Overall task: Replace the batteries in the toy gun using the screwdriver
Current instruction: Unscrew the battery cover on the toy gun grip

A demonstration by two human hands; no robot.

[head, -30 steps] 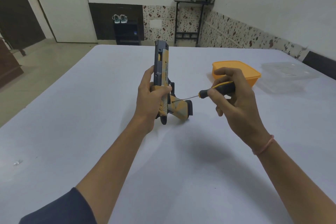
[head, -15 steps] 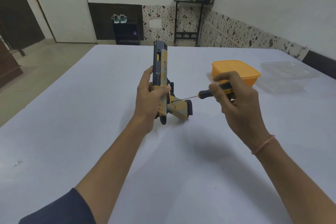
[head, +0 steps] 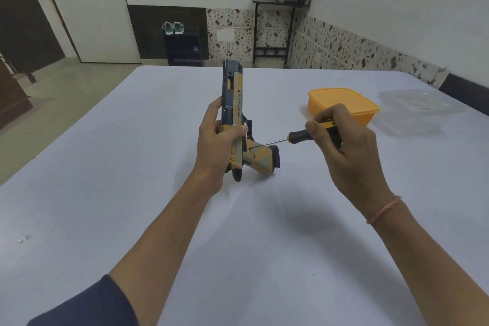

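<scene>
- As it stood barrel-up in the left hand (head: 215,145), the toy gun (head: 236,113), tan and dark grey, had its handle pointing right, toward the other hand; whether its lower end touched the table (head: 132,166) could not be told.
- Left hand: fingers and thumb wrapped round the gun's body just above the handle, holding it firmly.
- Screwdriver (head: 301,136): black-and-yellow handle and thin metal shaft, running from the right hand down and left, with the tip set against a small hole in the side of the gun's handle, just below the left-hand hold.
- Right hand (head: 346,148): fingers curled round the screwdriver handle, thumb along it; a pink band (head: 383,210) sat on the wrist.
- Orange container (head: 344,104): on the table just beyond the right hand.
- Clear plastic lid (head: 420,111): right of the orange container, farther from both holds.
- Small shiny scrap (head: 23,237): on the table, well left of the left arm.
</scene>
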